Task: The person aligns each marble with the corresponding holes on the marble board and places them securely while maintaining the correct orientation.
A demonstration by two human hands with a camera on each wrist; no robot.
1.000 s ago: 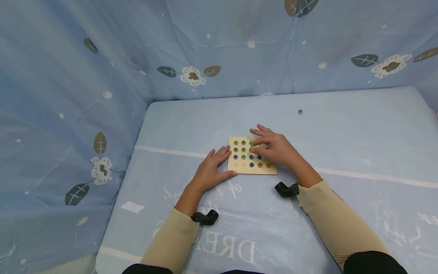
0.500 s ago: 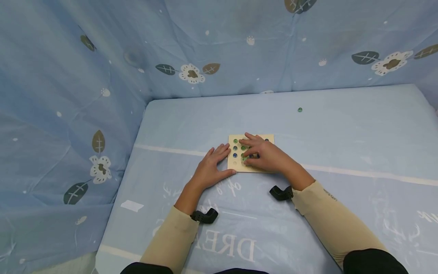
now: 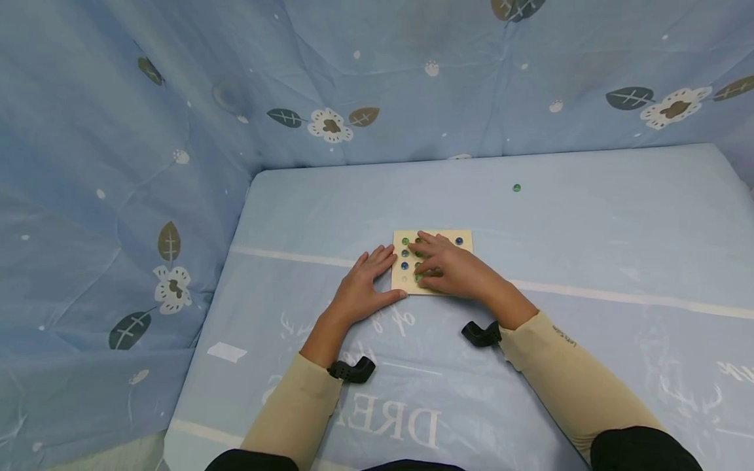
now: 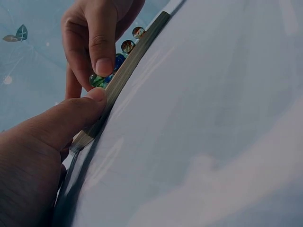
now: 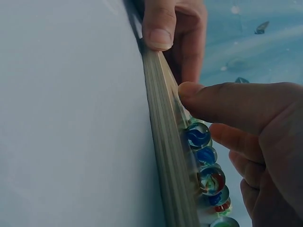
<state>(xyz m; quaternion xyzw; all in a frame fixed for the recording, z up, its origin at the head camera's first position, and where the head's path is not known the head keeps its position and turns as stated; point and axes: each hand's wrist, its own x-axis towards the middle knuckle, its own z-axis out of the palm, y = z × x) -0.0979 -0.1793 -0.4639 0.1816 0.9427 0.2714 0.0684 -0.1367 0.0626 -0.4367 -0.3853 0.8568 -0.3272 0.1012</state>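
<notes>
A square wooden board lies on the table, with rows of glass marbles in its hollows. My left hand rests against the board's near-left corner, fingers straight along the left side and thumb on the front edge. Over the board, my right hand pinches a green marble between thumb and finger, at the second spot of the front row. Its fingers and palm hide much of the board. In the right wrist view, blue marbles and a red-swirled marble sit along the board beside the right thumb.
One loose green marble lies farther back on the table. A patterned blue cloth hangs behind and to the left. A white patch is on the table at the left.
My right hand has moved left and toward the front of the board with the green marble, then slowed almost to a stop. The left hand has stayed in place.
</notes>
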